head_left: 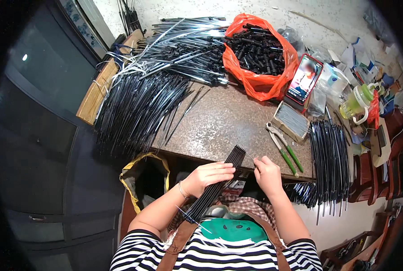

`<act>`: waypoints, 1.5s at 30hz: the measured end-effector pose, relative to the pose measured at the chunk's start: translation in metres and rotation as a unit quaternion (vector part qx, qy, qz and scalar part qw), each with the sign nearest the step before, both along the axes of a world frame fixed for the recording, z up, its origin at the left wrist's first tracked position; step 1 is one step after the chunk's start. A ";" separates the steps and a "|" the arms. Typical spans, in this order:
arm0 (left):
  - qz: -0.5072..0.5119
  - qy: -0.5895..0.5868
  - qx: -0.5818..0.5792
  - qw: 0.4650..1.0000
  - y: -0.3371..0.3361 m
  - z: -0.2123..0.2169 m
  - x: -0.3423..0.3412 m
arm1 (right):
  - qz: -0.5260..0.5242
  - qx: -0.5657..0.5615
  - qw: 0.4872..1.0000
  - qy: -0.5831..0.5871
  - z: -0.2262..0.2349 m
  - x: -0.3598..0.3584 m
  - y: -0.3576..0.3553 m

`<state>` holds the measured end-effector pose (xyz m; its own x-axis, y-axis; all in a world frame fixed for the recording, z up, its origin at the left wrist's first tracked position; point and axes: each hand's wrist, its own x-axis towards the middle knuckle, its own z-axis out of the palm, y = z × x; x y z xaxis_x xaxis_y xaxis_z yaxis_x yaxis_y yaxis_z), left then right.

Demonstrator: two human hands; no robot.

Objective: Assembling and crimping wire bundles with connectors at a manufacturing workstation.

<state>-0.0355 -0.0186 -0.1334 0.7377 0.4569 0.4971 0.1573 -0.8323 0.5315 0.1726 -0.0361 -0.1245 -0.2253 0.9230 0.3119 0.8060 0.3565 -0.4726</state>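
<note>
My left hand [209,175] lies across a bundle of thin black rods [204,201], its fingers together and gripping it. The bundle slants from my apron up to the table's front edge, and a thin pale tie sticks out around its lower end. To the right of the bundle's upper end, my right hand [268,175] is closed with thumb and forefinger pinched; whatever lies between them is too small to make out. Nearest to that hand on the table are pliers [284,149] with green handles.
Black rods [140,106] are heaped at the left; more [330,158] overhang the table [215,117] at the right. An orange bag [237,74] holds black parts. Nearby are a phone [304,79], a box of thin pale strips [291,121] and a green bottle [357,101]. A yellow-edged bag [136,163] hangs below.
</note>
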 end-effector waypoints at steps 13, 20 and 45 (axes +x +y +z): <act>0.001 0.002 0.004 1.000 -0.001 0.002 0.001 | 0.014 0.055 0.997 -0.058 -0.008 -0.004 0.016; -0.028 0.037 -0.025 0.999 0.001 0.009 -0.005 | 0.069 0.129 0.986 -0.077 -0.005 0.024 0.030; -0.210 -0.097 -0.227 0.946 0.100 0.101 0.068 | 0.165 0.128 0.813 0.544 0.112 -0.015 0.048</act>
